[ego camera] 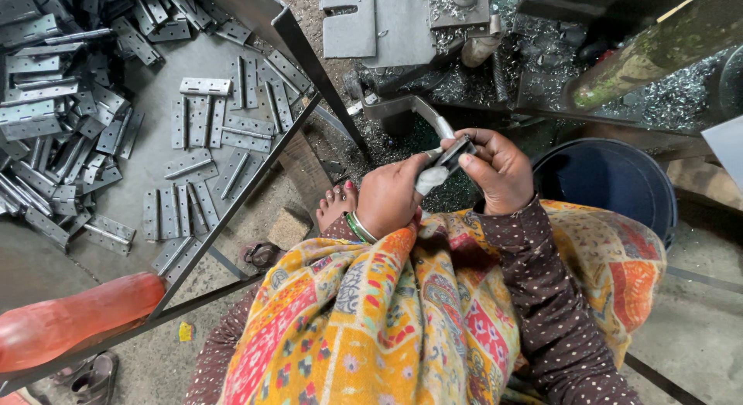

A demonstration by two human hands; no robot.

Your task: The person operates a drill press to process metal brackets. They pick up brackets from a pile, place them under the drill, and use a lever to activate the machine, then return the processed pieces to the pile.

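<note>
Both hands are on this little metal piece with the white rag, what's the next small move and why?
Probably keep wiping: the left hand presses the white rag against the small metal piece, likely a hinge, pinched by the right hand, so slide the rag along it.

- Hinges (203, 119): dull grey metal, smooth.
- Shawl (402, 320): soft patterned cloth.
- Bucket (611, 181): dark matt plastic.
- Floor (696, 328): rough concrete.
- Shavings (681, 99): shiny metal.

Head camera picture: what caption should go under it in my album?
Two hands, left hand and right hand, grip a small metal hinge above a colourful shawl.
</note>
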